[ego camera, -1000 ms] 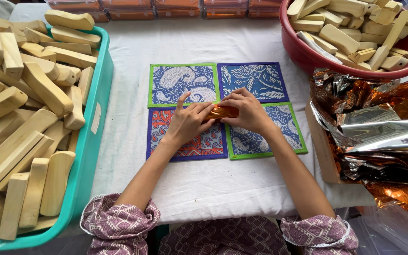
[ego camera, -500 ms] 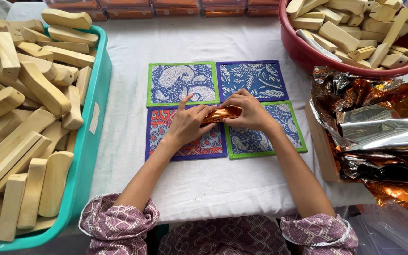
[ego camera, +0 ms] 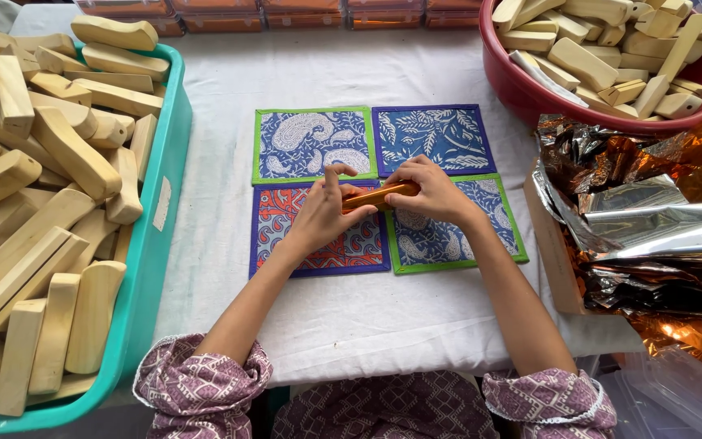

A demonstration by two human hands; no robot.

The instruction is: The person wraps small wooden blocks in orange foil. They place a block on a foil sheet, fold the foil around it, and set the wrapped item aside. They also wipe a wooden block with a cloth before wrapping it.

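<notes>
- Far left: a teal tub (ego camera: 160,244) stands on the table, piled high with pale wooden blocks (ego camera: 50,211) lying at mixed angles.
- Table surface: a white cloth (ego camera: 351,317) covers it from the tub across to the right side.
- Centre: four patterned mats (ego camera: 440,134) lie edge to edge in a square, two blue ones far, a red-and-blue one near left and a green-edged one near right.
- Left hand (ego camera: 318,215): it rests over the red-and-blue mat, fingers curled, forefinger raised, thumb and fingers gripping the left end of the orange foil-wrapped piece (ego camera: 379,196).
- The orange foil-wrapped piece lies level, just above the seam where the mats meet, spanning between the two hands and touching both.
- Right hand (ego camera: 432,191): it is closed over the right end of the piece, fingers folded on top, covering most of that half.
- Right: crumpled foil sheets (ego camera: 652,219), silver and copper-orange, are heaped at the table edge, well apart from the hands.
- Far right: a red basin (ego camera: 530,93) holds more pale wooden blocks.
- Far edge: a row of orange-lidded boxes (ego camera: 302,12) lines the table.
</notes>
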